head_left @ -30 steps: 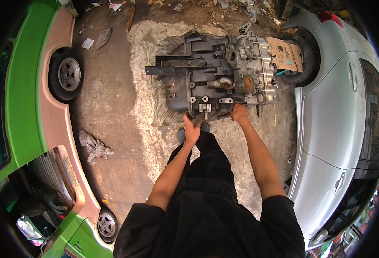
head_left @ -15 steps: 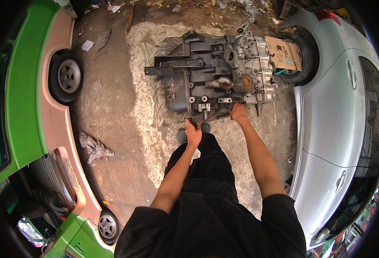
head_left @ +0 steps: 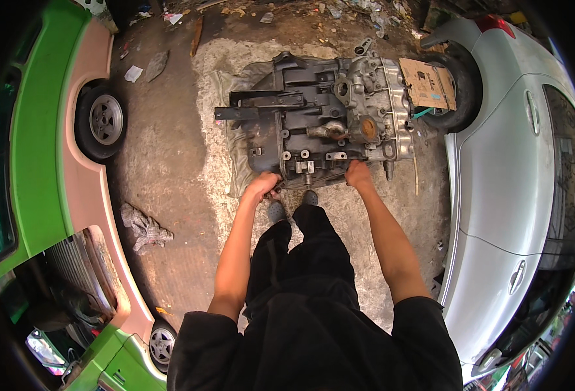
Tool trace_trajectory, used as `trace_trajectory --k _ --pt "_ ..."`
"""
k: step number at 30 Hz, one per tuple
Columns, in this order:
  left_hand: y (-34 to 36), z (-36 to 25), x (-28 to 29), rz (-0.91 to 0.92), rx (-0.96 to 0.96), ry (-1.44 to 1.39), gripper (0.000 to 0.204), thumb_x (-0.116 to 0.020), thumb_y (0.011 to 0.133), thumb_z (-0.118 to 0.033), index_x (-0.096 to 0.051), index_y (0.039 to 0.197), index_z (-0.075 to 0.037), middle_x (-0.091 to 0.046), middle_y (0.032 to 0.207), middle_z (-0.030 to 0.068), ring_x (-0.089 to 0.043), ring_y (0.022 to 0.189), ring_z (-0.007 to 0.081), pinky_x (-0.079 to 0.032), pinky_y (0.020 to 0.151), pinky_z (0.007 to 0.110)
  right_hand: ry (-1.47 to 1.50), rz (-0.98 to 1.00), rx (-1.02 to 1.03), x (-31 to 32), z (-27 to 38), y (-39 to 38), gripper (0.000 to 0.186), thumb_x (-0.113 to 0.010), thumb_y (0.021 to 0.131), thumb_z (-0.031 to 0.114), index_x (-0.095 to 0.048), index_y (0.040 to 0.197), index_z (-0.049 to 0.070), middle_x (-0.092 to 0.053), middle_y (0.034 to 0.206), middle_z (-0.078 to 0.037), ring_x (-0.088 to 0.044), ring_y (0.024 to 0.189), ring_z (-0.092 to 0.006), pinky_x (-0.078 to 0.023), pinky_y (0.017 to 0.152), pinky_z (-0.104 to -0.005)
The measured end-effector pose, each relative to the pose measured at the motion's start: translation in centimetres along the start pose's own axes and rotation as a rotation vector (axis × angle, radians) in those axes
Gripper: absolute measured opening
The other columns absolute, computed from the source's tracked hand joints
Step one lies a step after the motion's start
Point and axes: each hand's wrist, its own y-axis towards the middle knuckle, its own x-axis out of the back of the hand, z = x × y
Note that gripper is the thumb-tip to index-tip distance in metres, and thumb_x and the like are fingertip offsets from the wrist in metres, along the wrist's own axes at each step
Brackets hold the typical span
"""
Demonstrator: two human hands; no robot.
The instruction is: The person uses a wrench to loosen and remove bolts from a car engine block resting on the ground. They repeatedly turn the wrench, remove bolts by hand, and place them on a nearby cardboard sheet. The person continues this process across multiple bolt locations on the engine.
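A large car engine [head_left: 325, 112] lies on a grey-brown cloth sheet [head_left: 236, 153] in front of my feet, dark block to the left and pale metal head to the right. My left hand [head_left: 262, 186] is closed at the engine's near left corner, its fingers curled at the lower edge and partly hidden. Farther right along the same near side, my right hand [head_left: 358, 173] grips the engine's lower edge, fingertips out of sight beneath it. Between the hands, a small metal fitting [head_left: 307, 167] sticks out toward me.
A green and pink vehicle [head_left: 82, 143] stands on the left, a silver car [head_left: 496, 189] on the right. Flat cardboard [head_left: 429, 85] leans on the silver car's wheel. A crumpled rag [head_left: 145, 226] lies on the concrete. Litter [head_left: 372, 13] is scattered at the far side.
My left hand has moved left along the engine's near edge to its corner. My right hand keeps its place on the edge. My feet show more, slightly apart.
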Motion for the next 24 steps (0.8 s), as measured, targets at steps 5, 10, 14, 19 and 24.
trace_trajectory --k 5,10,14,19,24 --pt "1.4 -3.4 2.1 0.095 0.142 -0.099 0.025 -0.042 0.094 -0.013 -0.058 0.082 0.002 -0.058 0.064 0.0081 -0.041 0.042 0.0096 -0.031 0.037 0.028 0.016 -0.09 0.07 -1.0 -0.7 0.1 0.031 -0.061 0.081 0.019 -0.06 0.099 -0.006 -0.064 0.1 -0.028 -0.061 0.096 -0.0425 -0.05 0.085 -0.0472" --pt "2.1 -2.8 1.8 0.123 0.106 -0.03 0.018 -0.043 0.089 -0.004 -0.059 0.088 0.004 -0.058 0.064 0.0087 -0.036 0.041 0.0097 -0.026 0.035 0.027 0.03 -0.103 0.043 -1.1 -0.5 0.1 0.029 -0.065 0.08 0.017 -0.062 0.097 -0.006 -0.065 0.1 -0.028 -0.062 0.097 -0.0416 -0.052 0.085 -0.0463" --pt "1.4 -1.9 1.6 0.12 0.094 -0.062 0.013 -0.045 0.089 -0.001 -0.057 0.088 0.005 -0.057 0.067 0.0089 -0.033 0.041 0.0105 -0.028 0.038 0.028 0.045 -0.051 -0.01 -0.2 -0.1 -0.2 0.029 -0.066 0.08 0.018 -0.063 0.097 -0.006 -0.065 0.101 -0.028 -0.063 0.099 -0.0407 -0.052 0.085 -0.0452" --pt "2.1 -0.7 1.8 0.189 0.064 -0.194 0.009 -0.044 0.089 0.002 -0.052 0.086 0.004 -0.053 0.067 0.0103 -0.031 0.04 0.0094 -0.025 0.037 0.027 -0.002 -0.059 0.032 -0.3 0.0 -0.2 0.031 -0.068 0.079 0.02 -0.064 0.096 -0.005 -0.066 0.098 -0.026 -0.063 0.097 -0.0408 -0.052 0.085 -0.0457" --pt "2.7 -0.3 2.1 0.258 0.098 -0.255 0.009 -0.041 0.091 0.004 -0.05 0.09 0.004 -0.055 0.076 0.0128 -0.029 0.038 0.0067 -0.027 0.038 0.026 0.018 -0.046 0.039 -1.0 -0.6 0.3 0.03 -0.068 0.078 0.019 -0.064 0.095 -0.005 -0.067 0.096 -0.026 -0.063 0.096 -0.0406 -0.051 0.086 -0.0463"
